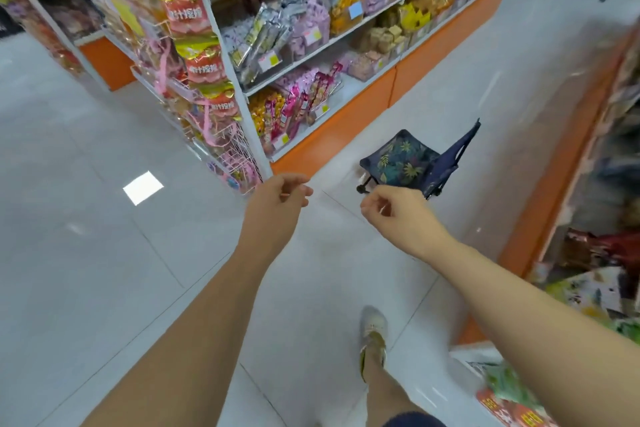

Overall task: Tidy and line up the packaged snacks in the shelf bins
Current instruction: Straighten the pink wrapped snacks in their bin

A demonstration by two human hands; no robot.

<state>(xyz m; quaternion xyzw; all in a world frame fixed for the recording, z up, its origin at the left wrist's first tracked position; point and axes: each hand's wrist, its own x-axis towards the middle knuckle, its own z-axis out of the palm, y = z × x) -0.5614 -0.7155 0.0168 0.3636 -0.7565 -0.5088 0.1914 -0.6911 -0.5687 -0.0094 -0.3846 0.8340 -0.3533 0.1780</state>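
Both arms reach forward over the floor (86,253) of a shop aisle. The left hand (284,194) is loosely curled, thumb close to the forefinger, and holds nothing. The right hand (391,215) is curled in the same loose way, also holding nothing. The two hands are near each other but apart.

The snacks (301,35) sit in the bins of a shelf (349,31) ahead of and above both hands, well out of their reach. Silver, pink, purple and yellow packets fill several tiers, many of them leaning or lying at odd angles. The shelf stands on an orange base (332,139), whose near corner lies just beyond the left hand.

Up and to the left of the left hand, a wire rack (197,55) on the shelf end carries a hanging column of red and gold packs.

Just beyond the right hand a small folding stool (412,163) with a dark leaf-print seat stands on the floor. To the right of the right hand runs a second shelf unit (588,166), too blurred to make out its goods.

Below the hands, one leg steps forward in a pale shoe (374,333).
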